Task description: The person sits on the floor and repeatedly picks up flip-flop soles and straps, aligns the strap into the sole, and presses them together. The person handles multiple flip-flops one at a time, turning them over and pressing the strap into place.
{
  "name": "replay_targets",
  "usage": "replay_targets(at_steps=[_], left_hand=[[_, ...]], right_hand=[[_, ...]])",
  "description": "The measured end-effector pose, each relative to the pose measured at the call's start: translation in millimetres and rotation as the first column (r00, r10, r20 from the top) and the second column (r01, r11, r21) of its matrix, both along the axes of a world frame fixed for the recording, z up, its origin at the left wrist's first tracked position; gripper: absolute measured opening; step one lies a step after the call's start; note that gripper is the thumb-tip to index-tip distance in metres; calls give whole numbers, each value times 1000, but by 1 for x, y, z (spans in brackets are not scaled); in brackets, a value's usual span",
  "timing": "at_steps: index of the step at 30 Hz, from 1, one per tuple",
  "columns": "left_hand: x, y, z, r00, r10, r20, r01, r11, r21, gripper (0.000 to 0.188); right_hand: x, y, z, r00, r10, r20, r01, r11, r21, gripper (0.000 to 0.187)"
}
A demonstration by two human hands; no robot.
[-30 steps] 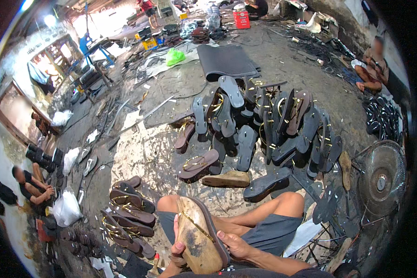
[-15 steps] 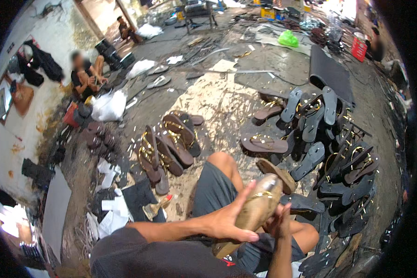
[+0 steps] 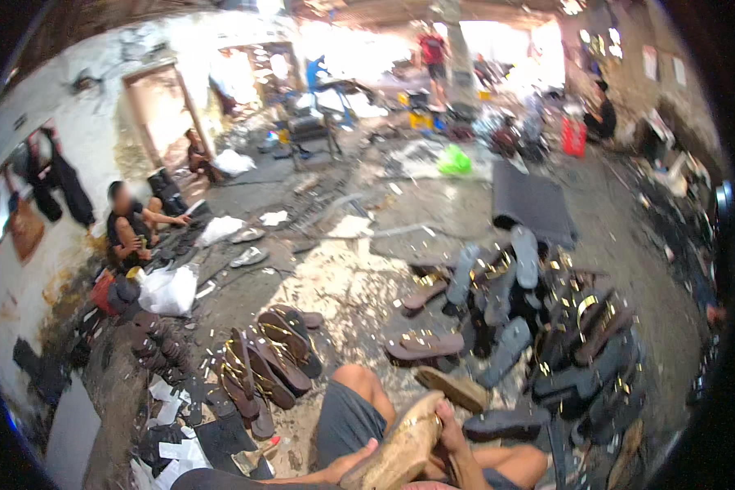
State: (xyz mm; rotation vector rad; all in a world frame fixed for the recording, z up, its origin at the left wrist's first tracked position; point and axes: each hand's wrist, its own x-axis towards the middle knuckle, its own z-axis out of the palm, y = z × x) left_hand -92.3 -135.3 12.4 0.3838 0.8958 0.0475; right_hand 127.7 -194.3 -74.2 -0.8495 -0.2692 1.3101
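A tan, foot-shaped shoe last (image 3: 396, 445) with a gold strap is held low in front of me, tilted with its toe end up and to the right. My left hand (image 3: 353, 467) is closed on its lower left side, mostly cut off by the frame's bottom edge. My right hand (image 3: 449, 429) grips it near the toe, fingers wrapped round its right edge. Just beyond lies another tan sole-shaped piece (image 3: 452, 389) on the floor. A grey sandal sole (image 3: 506, 422) lies to the right of my right hand.
Dark sandals with gold straps (image 3: 261, 363) stand left of my knee; a larger pile of sandals (image 3: 584, 359) spreads right. A flat brush (image 3: 253, 459) lies by white paper scraps (image 3: 184, 457). A dark rubber sheet (image 3: 533, 204) lies farther off. Other people (image 3: 131, 224) sit along the walls.
My view has tilted up, so everything sits lower in the picture. The last has turned, and my right hand now wraps round its toe end. The seated person at left has stretched out an arm.
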Motion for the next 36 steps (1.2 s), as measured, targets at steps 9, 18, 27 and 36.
replay_targets(at_steps=[9, 18, 27, 36], left_hand=[[-76, -10, 4, 987, 161, -2, -160, 984, 84, 56], [-8, 42, 57, 977, -165, 133, 16, 684, 729, 104], [34, 35, 67, 924, -131, 360, -222, 584, 781, 120], [75, 80, 11, 902, -61, 428, -190, 833, 519, 67]], right_hand=[[-26, 25, 19, 974, 147, -170, -120, 979, 162, 49], [30, 49, 81, 453, 507, 733, -328, 860, -392, 71], [-27, -16, 48, 915, 264, -305, -151, 925, 349, 63], [-61, -43, 93, 955, 11, -295, 75, 957, 279, 80]])
